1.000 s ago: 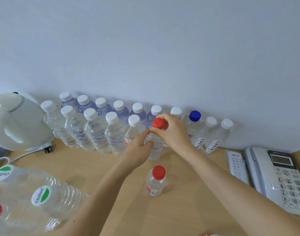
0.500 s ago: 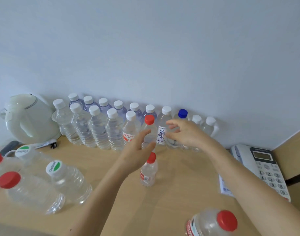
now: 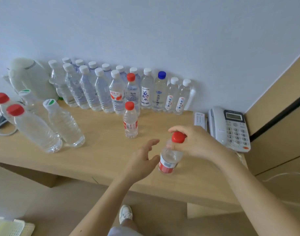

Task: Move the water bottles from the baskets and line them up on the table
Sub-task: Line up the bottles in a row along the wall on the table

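Observation:
My right hand point(image 3: 195, 143) grips the red cap and neck of a small red-labelled water bottle point(image 3: 169, 159) standing near the table's front edge. My left hand point(image 3: 142, 160) hovers open just left of that bottle, fingers spread, barely apart from it. Another small red-capped bottle point(image 3: 130, 122) stands alone mid-table. Behind it a taller red-capped bottle point(image 3: 132, 92) closes the front row of the lined-up bottles point(image 3: 94, 89) along the wall. Several large bottles point(image 3: 48, 123) stand at the left.
A white kettle point(image 3: 28, 79) sits at the back left with its cord. A white desk phone point(image 3: 229, 126) and a remote point(image 3: 200, 119) lie at the right. The wooden table point(image 3: 98, 155) ends close to me; a pale basket point(image 3: 8, 227) lies on the floor, lower left.
Both hands have drawn back from the rows at the wall toward the front edge. My right hand has closed on the small red-capped bottle there; the view has tilted down.

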The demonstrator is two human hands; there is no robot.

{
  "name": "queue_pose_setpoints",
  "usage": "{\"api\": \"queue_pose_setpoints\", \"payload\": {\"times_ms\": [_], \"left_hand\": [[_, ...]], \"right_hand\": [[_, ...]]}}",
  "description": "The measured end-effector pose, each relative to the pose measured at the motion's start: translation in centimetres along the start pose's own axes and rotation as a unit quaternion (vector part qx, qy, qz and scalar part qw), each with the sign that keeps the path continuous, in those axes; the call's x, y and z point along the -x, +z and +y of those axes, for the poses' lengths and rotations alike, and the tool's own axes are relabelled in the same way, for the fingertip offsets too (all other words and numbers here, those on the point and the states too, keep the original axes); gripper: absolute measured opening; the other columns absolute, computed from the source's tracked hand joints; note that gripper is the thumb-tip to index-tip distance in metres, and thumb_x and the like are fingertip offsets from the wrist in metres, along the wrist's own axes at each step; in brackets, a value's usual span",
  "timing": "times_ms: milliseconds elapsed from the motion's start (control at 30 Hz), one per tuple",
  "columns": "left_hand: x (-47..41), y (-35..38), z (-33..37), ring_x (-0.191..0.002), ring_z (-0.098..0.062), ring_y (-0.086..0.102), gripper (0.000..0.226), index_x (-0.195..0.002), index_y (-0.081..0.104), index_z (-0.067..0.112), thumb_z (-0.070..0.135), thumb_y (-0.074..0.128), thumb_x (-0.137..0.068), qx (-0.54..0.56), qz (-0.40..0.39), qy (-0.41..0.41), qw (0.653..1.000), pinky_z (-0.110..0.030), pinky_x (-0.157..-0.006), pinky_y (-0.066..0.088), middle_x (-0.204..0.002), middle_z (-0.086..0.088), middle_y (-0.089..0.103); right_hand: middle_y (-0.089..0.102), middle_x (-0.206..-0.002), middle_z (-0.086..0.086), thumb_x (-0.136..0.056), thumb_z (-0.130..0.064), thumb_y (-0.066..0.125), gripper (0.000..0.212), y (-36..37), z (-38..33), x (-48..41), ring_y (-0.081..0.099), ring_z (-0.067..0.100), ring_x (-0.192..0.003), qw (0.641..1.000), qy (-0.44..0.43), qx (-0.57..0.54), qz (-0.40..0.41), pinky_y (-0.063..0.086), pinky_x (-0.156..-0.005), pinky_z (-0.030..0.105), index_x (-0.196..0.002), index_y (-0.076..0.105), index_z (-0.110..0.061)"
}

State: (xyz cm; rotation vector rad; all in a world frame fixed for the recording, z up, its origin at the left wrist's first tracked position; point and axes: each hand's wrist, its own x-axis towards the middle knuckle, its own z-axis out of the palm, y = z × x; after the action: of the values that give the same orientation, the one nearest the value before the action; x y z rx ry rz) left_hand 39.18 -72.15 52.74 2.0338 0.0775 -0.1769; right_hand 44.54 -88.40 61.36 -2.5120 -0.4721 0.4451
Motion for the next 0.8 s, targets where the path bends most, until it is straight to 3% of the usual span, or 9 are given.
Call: {"api": "queue_pose_setpoints", "payload": {"times_ms": [133, 267, 433, 500, 600, 667, 733, 800], "left_hand": [[0.7, 2.1, -1.4, -0.125, -0.012, 0.043, 0.056, -0.135, 0.039, 0.026, 0.019, 0.061, -0.084, -0.010, -0.018, -0.028, 0.999, -0.029, -0.100, 0.040, -0.136, 0.010, 0.045], [0.9, 3.4, -1.5, -0.112, -0.008, 0.043, 0.062, -0.134, 0.036, 0.029, 0.026, 0.067, -0.081, 0.022, -0.021, -0.042, 0.999, -0.025, -0.088, 0.039, -0.121, 0.017, 0.044], [0.3, 3.6, -1.0, -0.107, -0.004, 0.047, 0.069, -0.129, 0.037, 0.034, 0.035, 0.074, -0.071, 0.043, 0.002, -0.033, 0.999, -0.020, -0.078, 0.039, -0.116, 0.014, 0.056], [0.3, 3.5, -0.4, -0.094, 0.001, 0.054, 0.059, -0.120, 0.042, 0.033, 0.029, 0.077, -0.072, 0.063, 0.017, -0.032, 0.997, -0.006, -0.068, 0.039, -0.103, 0.018, 0.058], [0.3, 3.0, 0.4, -0.075, 0.005, 0.059, 0.046, -0.102, 0.050, 0.031, 0.024, 0.080, -0.068, 0.107, 0.050, -0.018, 0.993, -0.002, -0.062, 0.043, -0.088, 0.018, 0.062], [0.1, 2.2, 0.4, -0.079, 0.001, 0.065, 0.046, -0.103, 0.057, 0.026, 0.018, 0.083, -0.065, 0.172, 0.038, -0.013, 0.984, -0.009, -0.068, 0.049, -0.093, 0.010, 0.068], [0.2, 1.2, 0.4, -0.093, -0.009, 0.067, 0.052, -0.107, 0.059, 0.020, 0.020, 0.084, -0.062, 0.222, -0.015, -0.003, 0.975, -0.018, -0.077, 0.053, -0.100, 0.003, 0.070], [0.4, 0.2, 0.5, -0.104, -0.019, 0.065, 0.062, -0.114, 0.057, 0.016, 0.028, 0.080, -0.057, 0.248, -0.078, 0.017, 0.965, -0.027, -0.086, 0.053, -0.107, -0.001, 0.070]], "right_hand": [[0.059, -0.102, -0.008, -0.078, -0.026, 0.071, 0.041, 2.3, 1.5, 0.1, 0.049, 0.007, -0.083, 0.994, -0.005, -0.041, 0.102, 0.033, -0.065, 0.006, -0.116, 0.057, -0.024], [0.062, -0.085, -0.009, -0.071, -0.028, 0.077, 0.026, 3.1, 2.1, 0.2, 0.053, 0.009, -0.079, 0.982, -0.004, -0.092, 0.168, 0.035, -0.063, 0.004, -0.093, 0.064, -0.022], [0.057, -0.073, -0.010, -0.066, -0.034, 0.079, 0.028, 2.0, 0.2, -0.6, 0.051, 0.010, -0.069, 0.965, -0.043, -0.110, 0.234, 0.038, -0.063, 0.018, -0.082, 0.061, -0.021], [0.051, -0.063, -0.012, -0.063, -0.038, 0.080, 0.031, 0.7, -1.1, -1.0, 0.046, 0.006, -0.059, 0.957, -0.047, -0.112, 0.263, 0.037, -0.060, 0.022, -0.077, 0.059, -0.019], [0.048, -0.059, -0.013, -0.065, -0.044, 0.078, 0.037, -1.0, -3.2, -1.3, 0.044, 0.007, -0.057, 0.949, -0.041, -0.106, 0.294, 0.039, -0.061, 0.025, -0.074, 0.057, -0.016], [0.053, -0.067, -0.014, -0.069, -0.045, 0.075, 0.032, -1.7, -4.0, -1.4, 0.048, 0.004, -0.063, 0.954, -0.055, -0.136, 0.262, 0.039, -0.062, 0.019, -0.081, 0.059, -0.020], [0.061, -0.088, -0.016, -0.077, -0.043, 0.069, 0.028, -2.0, -4.1, -1.7, 0.054, 0.001, -0.079, 0.968, -0.072, -0.177, 0.165, 0.042, -0.072, 0.015, -0.098, 0.061, -0.026], [0.062, -0.109, -0.015, -0.083, -0.040, 0.062, 0.036, -2.1, -3.8, -1.8, 0.058, 0.004, -0.099, 0.966, -0.074, -0.242, 0.047, 0.044, -0.088, 0.023, -0.117, 0.058, -0.027]]}}
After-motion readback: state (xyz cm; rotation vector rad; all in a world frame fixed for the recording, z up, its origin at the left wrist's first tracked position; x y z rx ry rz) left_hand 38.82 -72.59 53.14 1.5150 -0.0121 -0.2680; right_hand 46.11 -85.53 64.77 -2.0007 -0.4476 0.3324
